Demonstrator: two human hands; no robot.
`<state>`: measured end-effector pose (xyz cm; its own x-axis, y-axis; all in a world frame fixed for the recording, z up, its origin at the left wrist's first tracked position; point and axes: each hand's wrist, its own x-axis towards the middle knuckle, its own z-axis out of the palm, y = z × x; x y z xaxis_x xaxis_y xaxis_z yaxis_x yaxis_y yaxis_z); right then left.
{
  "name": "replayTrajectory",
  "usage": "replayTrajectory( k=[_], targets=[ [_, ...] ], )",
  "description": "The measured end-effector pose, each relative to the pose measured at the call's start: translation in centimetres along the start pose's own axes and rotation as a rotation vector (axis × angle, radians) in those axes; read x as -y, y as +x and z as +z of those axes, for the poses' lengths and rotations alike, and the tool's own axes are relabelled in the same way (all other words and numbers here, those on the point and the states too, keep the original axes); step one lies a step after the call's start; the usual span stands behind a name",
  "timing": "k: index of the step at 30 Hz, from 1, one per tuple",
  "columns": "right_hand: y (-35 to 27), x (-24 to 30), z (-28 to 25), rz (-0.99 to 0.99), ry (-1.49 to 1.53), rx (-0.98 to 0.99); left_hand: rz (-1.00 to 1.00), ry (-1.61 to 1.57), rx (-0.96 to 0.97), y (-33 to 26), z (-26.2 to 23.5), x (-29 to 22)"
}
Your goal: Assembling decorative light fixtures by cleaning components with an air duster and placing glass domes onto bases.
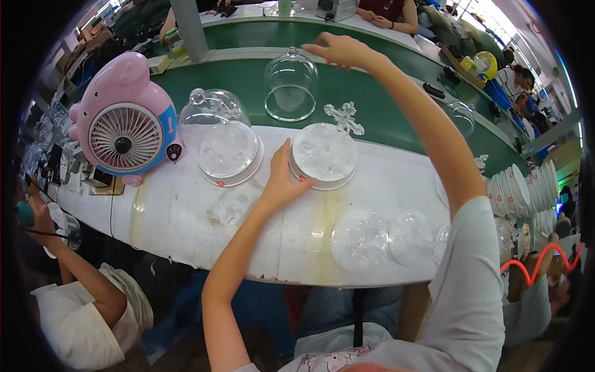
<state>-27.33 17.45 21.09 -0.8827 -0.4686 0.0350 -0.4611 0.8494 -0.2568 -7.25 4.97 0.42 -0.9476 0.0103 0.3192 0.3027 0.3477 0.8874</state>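
My left hand (286, 177) curves round the near left side of a round white base (323, 152) with a clear, bumpy top, thumb and fingers gripping its rim. A clear cross-shaped ornament (344, 118) stands at the base's far right edge. Over the green surface, my right hand (348, 52) reaches out, fingers apart and seemingly empty. Its fingertips are beside the knob of a clear dome cover (290, 90), and whether they touch it I cannot tell. Left of my left hand, another clear dome (212, 115) stands by a second round base (230, 154).
A pink animal-shaped fan (126, 118) stands at the left. Several clear discs (361, 240) lie on the near right of the white table (186, 220). Stacked white round bases (511, 189) are farther right. Another person's hand (40, 217) holds a tool at the far left.
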Motion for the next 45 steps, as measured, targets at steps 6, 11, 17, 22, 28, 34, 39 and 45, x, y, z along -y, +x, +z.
replayTrajectory(
  k=[6, 11, 17, 22, 28, 34, 39, 45],
  targets=[
    [5.9, 2.9, 3.1, -0.143, -0.288, -0.020, 0.043, 0.121, -0.025, 0.3, 0.5, -1.3],
    [5.3, -2.3, 0.9, -0.336, -0.121, -0.279, 0.040, 0.131, -0.054, 0.6, 0.9, -1.2],
    [-7.2, -1.8, -8.7, -0.406, 0.195, -0.283, 0.052, 0.188, -0.083, 0.6, 0.2, -1.4],
    [-8.9, -0.2, -9.6, -0.355, 0.260, -0.283, 0.068, 0.181, -0.080, 0.7, 0.8, -1.5],
    [-11.8, 2.0, -12.2, -0.386, 0.209, -0.201, 0.123, 0.171, -0.056, 1.0, 1.2, -1.4],
    [-10.7, 1.6, -15.2, -0.503, 0.249, -0.093, 0.042, 0.276, -0.007, 0.3, 0.7, -1.3],
    [-12.1, 2.0, -11.9, -0.463, -0.038, -0.103, 0.046, 0.233, -0.049, 0.1, 0.2, -0.9],
    [-12.5, 0.8, -9.2, -0.558, -0.272, -0.009, 0.077, 0.241, -0.023, 0.7, 0.8, -1.2]
  ],
)
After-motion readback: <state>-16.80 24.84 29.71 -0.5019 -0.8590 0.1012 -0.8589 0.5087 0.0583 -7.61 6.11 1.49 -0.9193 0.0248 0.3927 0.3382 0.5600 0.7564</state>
